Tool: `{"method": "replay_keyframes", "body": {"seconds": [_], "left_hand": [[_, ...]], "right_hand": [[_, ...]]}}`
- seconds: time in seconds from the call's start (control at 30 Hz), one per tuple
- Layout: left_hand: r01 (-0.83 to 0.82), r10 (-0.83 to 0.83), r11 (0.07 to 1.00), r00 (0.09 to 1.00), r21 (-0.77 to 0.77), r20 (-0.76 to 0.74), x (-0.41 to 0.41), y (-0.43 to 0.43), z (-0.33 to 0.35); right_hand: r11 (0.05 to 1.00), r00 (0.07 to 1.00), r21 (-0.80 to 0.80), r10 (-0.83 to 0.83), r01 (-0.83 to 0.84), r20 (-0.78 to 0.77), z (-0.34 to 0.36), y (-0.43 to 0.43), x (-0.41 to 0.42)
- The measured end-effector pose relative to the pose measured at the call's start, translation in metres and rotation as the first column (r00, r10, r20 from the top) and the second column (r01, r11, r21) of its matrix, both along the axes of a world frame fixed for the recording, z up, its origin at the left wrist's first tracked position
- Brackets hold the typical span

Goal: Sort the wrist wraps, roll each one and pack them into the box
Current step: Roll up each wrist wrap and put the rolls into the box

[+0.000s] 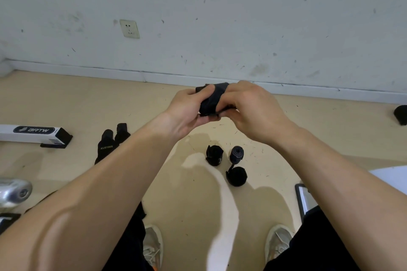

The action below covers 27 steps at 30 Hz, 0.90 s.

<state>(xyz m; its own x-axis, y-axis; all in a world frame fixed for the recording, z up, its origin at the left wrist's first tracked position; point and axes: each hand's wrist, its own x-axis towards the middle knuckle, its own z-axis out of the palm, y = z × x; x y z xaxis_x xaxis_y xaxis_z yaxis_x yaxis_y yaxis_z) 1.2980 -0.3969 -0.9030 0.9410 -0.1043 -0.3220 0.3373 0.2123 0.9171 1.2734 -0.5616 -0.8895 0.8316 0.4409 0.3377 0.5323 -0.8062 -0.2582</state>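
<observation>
1. Rolling step: the left hand (187,109) and right hand (250,108), fingers curled, both grip a black fabric wrist wrap (212,97) above the beige floor (66,99).
2. Next, probably: tighten the roll, then set it beside the three black rolled wraps (237,176).

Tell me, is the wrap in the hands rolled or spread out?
Rolled, at least mostly: the wrap is a thick bundle gripped between left hand and right hand.
</observation>
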Motion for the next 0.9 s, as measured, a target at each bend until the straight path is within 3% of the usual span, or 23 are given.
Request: {"method": "replay_keyframes", "body": {"seconds": [0.53,0.7,0.8,0.9], "left_hand": [[0.065,-0.064,0.996,0.998,-0.055,0.014,-0.005,-0.003,0.003],[0.1,-0.1,0.995,0.995,-0.022,0.003,-0.006,-0.001,0.004],[0.147,-0.147,0.989,0.989,0.002,-0.006,-0.009,0.001,0.006],[0.186,-0.187,0.98,0.982,0.077,-0.002,-0.012,0.002,0.007]], "right_hand": [[0.919,0.987,0.366,-0.162,0.148,0.008,-0.011,-0.007,0.004],[0.865,0.981,0.485,-0.041,0.13,-0.19,-0.012,-0.009,0.003],[0.841,0.914,0.522,0.091,0.142,-0.396,-0.01,-0.016,0.003],[0.795,0.888,0.58,0.124,0.178,-0.443,-0.014,-0.018,0.004]]}}
